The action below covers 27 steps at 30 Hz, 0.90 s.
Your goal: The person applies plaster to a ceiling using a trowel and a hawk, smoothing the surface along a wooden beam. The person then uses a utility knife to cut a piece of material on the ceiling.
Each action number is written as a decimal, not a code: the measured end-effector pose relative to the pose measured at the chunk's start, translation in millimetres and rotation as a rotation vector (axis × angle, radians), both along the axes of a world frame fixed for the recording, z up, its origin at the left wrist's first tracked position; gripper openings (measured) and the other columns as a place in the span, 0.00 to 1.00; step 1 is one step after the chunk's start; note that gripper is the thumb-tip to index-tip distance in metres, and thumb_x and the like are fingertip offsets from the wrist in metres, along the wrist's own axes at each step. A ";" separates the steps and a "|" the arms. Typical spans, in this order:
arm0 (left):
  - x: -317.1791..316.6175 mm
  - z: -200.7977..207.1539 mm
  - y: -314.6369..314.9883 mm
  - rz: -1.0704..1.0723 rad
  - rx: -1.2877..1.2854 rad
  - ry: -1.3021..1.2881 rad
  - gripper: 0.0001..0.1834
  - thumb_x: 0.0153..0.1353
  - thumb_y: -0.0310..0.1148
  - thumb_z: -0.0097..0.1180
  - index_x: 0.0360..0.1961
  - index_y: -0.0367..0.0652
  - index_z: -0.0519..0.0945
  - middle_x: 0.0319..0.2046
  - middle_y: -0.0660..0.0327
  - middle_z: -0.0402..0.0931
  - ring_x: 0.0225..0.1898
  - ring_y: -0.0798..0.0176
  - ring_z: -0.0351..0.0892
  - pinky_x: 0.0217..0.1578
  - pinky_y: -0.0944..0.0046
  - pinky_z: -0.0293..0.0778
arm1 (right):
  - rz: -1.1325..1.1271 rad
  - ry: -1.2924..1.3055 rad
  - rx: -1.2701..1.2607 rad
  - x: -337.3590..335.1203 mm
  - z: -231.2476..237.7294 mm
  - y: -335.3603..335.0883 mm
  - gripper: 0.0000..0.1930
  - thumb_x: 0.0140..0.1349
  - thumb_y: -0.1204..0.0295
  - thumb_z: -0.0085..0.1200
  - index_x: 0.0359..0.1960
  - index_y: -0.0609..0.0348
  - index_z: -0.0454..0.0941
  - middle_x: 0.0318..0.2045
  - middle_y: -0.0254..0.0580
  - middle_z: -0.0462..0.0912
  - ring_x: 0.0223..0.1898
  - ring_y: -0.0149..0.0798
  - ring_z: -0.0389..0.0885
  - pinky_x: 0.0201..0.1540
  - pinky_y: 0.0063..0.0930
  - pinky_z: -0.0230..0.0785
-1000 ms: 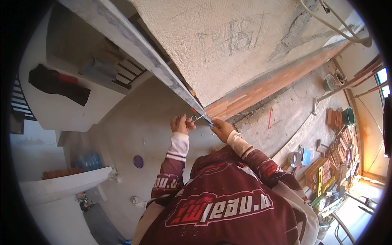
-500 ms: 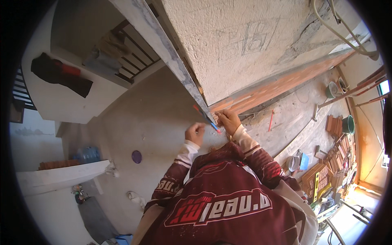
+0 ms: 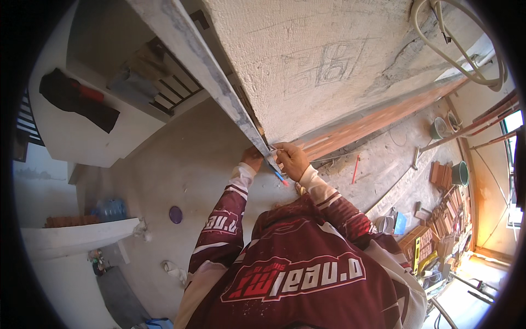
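A long grey bar (image 3: 211, 71) runs slantwise down along the edge of a rough plastered wall (image 3: 307, 55). By its lower end, my right hand (image 3: 295, 162) is closed in a pinch, with a thin pale string seeming to run through the fingers and off to the right. My left hand (image 3: 252, 158) is in shadow against the bar's left side, its fingertips hidden. Just below the bar's end, a slim blue tool with a red tip (image 3: 281, 178) points down and right.
An upright red rod (image 3: 355, 169) stands on the rough floor to the right. Beyond are a long board (image 3: 392, 192), a green bucket (image 3: 460, 174) and stacked bricks (image 3: 422, 236). A purple disc (image 3: 175, 214) lies on the floor at left. Pale hose loops (image 3: 471, 71) hang upper right.
My left hand has moved up to the bar's left side from lower down, where it was apart from it. My right hand stays at the bar's end. The view has shifted slightly.
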<state>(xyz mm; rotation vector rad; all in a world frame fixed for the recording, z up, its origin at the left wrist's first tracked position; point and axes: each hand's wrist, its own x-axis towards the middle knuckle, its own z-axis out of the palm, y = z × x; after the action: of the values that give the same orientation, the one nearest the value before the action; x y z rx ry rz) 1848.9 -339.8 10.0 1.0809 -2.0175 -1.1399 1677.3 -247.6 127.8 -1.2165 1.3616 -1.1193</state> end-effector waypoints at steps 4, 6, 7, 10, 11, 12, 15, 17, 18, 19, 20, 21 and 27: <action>7.5 -7.3 -1.1 0.125 0.247 0.103 0.11 0.51 0.28 0.51 0.37 0.39 0.75 0.35 0.53 0.76 0.37 0.57 0.75 0.38 0.63 0.70 | 0.035 -0.004 0.009 5.0 -9.9 0.6 0.14 0.61 0.70 0.41 0.45 0.63 0.71 0.22 0.34 0.73 0.24 0.25 0.70 0.23 0.20 0.66; 14.1 -16.0 0.3 0.202 0.116 0.009 0.10 0.51 0.27 0.52 0.36 0.39 0.75 0.34 0.53 0.75 0.35 0.58 0.74 0.37 0.63 0.70 | 0.040 -0.014 -0.004 7.7 -8.2 -0.3 0.14 0.62 0.70 0.41 0.45 0.63 0.71 0.23 0.34 0.73 0.23 0.25 0.70 0.23 0.19 0.66; -2.9 10.0 11.9 0.224 -0.055 -0.040 0.08 0.50 0.27 0.51 0.33 0.39 0.75 0.29 0.52 0.75 0.30 0.57 0.75 0.33 0.63 0.70 | 0.016 -0.026 0.008 1.7 -9.3 -0.2 0.13 0.62 0.70 0.41 0.45 0.64 0.71 0.23 0.34 0.73 0.23 0.25 0.70 0.23 0.19 0.66; -7.6 22.3 23.5 0.352 -0.248 -0.034 0.04 0.50 0.26 0.50 0.28 0.38 0.74 0.23 0.52 0.75 0.24 0.58 0.75 0.28 0.63 0.70 | 0.001 -0.073 0.022 0.9 -5.7 -0.5 0.12 0.62 0.70 0.41 0.43 0.64 0.71 0.22 0.33 0.73 0.21 0.24 0.70 0.23 0.18 0.66; -5.8 18.0 24.3 0.398 -0.253 -0.004 0.04 0.50 0.26 0.50 0.27 0.37 0.73 0.23 0.53 0.75 0.24 0.59 0.75 0.28 0.63 0.70 | -0.003 -0.086 0.028 0.8 -5.2 -0.5 0.12 0.62 0.69 0.41 0.42 0.64 0.72 0.22 0.33 0.73 0.21 0.24 0.70 0.22 0.18 0.65; -1.3 14.4 24.6 0.415 -0.104 0.189 0.03 0.51 0.25 0.50 0.26 0.38 0.73 0.22 0.55 0.75 0.24 0.61 0.74 0.28 0.64 0.70 | -0.005 -0.111 0.033 0.9 -4.9 -1.3 0.12 0.62 0.69 0.41 0.41 0.64 0.72 0.22 0.33 0.73 0.20 0.24 0.69 0.22 0.18 0.65; 1.3 25.1 32.7 0.427 0.239 0.559 0.01 0.52 0.24 0.49 0.26 0.38 0.72 0.22 0.59 0.74 0.24 0.66 0.74 0.27 0.68 0.71 | -0.028 -0.156 0.060 -5.6 -6.6 -2.1 0.11 0.63 0.68 0.42 0.38 0.64 0.72 0.21 0.33 0.73 0.19 0.23 0.69 0.21 0.16 0.65; -4.1 79.9 48.0 0.427 0.297 0.531 0.01 0.53 0.23 0.48 0.27 0.38 0.71 0.23 0.60 0.74 0.25 0.69 0.74 0.27 0.70 0.71 | -0.036 -0.156 0.078 -9.5 -0.9 -2.9 0.11 0.62 0.68 0.42 0.37 0.64 0.72 0.21 0.32 0.73 0.18 0.22 0.69 0.21 0.16 0.65; -0.4 83.9 51.6 0.422 0.314 0.519 0.01 0.54 0.23 0.48 0.28 0.37 0.71 0.23 0.60 0.74 0.25 0.68 0.74 0.26 0.70 0.71 | -0.044 -0.163 0.092 -10.1 6.8 -2.9 0.12 0.61 0.68 0.43 0.36 0.66 0.73 0.21 0.35 0.74 0.20 0.24 0.71 0.22 0.18 0.65; 2.3 87.1 54.3 0.414 0.333 0.509 0.02 0.54 0.24 0.49 0.29 0.37 0.71 0.24 0.59 0.74 0.24 0.68 0.75 0.26 0.70 0.72 | -0.054 -0.168 0.108 -12.1 15.2 -2.3 0.13 0.60 0.68 0.43 0.35 0.67 0.73 0.21 0.37 0.75 0.21 0.27 0.72 0.23 0.20 0.66; 3.6 91.2 57.3 0.406 0.353 0.499 0.03 0.55 0.24 0.49 0.30 0.36 0.71 0.24 0.59 0.74 0.24 0.67 0.75 0.26 0.70 0.73 | -0.065 -0.173 0.124 -13.7 19.6 -1.7 0.13 0.59 0.68 0.44 0.34 0.68 0.74 0.21 0.39 0.76 0.23 0.29 0.74 0.24 0.22 0.67; 2.7 96.4 62.0 0.416 0.426 0.486 0.04 0.56 0.25 0.49 0.31 0.35 0.71 0.24 0.58 0.74 0.24 0.66 0.76 0.25 0.69 0.74 | -0.080 -0.184 0.112 -15.5 19.9 -0.7 0.13 0.59 0.67 0.44 0.33 0.68 0.74 0.20 0.39 0.76 0.23 0.28 0.74 0.24 0.22 0.67; -16.1 131.0 76.5 0.458 0.665 0.445 0.08 0.57 0.29 0.51 0.33 0.33 0.70 0.25 0.56 0.73 0.23 0.63 0.77 0.23 0.65 0.77 | -0.119 -0.130 0.132 -27.1 8.9 7.2 0.15 0.57 0.65 0.46 0.31 0.68 0.75 0.19 0.42 0.76 0.24 0.32 0.75 0.27 0.25 0.68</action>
<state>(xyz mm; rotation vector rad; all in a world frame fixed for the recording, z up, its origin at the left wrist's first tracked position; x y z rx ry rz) 1832.8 -263.3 141.0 1.3509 -0.9896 -1.6509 1650.2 -240.4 136.7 -0.9618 1.3995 -1.1522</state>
